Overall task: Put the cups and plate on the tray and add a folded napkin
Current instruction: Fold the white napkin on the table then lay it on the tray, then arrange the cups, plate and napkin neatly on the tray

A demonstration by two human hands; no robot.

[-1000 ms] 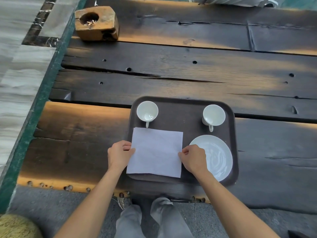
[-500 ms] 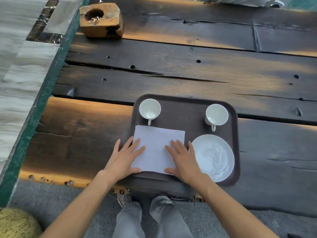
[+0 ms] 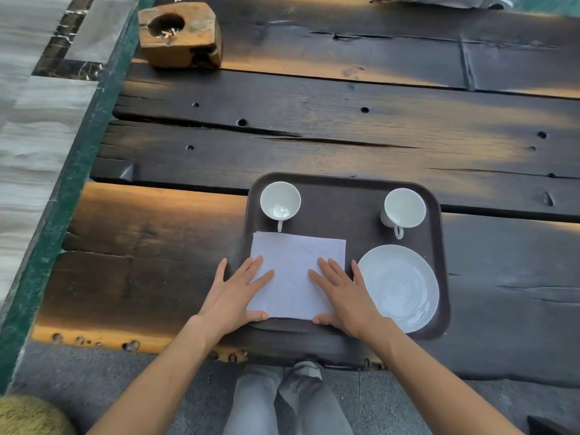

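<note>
A dark brown tray (image 3: 342, 205) lies on the wooden table near its front edge. Two white cups stand on it, one at the back left (image 3: 280, 202) and one at the back right (image 3: 404, 209). A white plate (image 3: 400, 287) lies at the tray's front right. A white folded napkin (image 3: 298, 271) lies flat at the front left. My left hand (image 3: 235, 293) presses flat on the napkin's left edge with fingers spread. My right hand (image 3: 342, 293) presses flat on its right side, close to the plate.
A wooden block ashtray (image 3: 180, 34) sits at the table's far left corner. The dark plank table (image 3: 345, 120) stretches behind the tray. A green strip and pale floor (image 3: 47, 152) run along the left.
One second ago both hands pinched the napkin's side edges with curled fingers. They have since opened and now lie flat on the napkin, which has settled on the tray.
</note>
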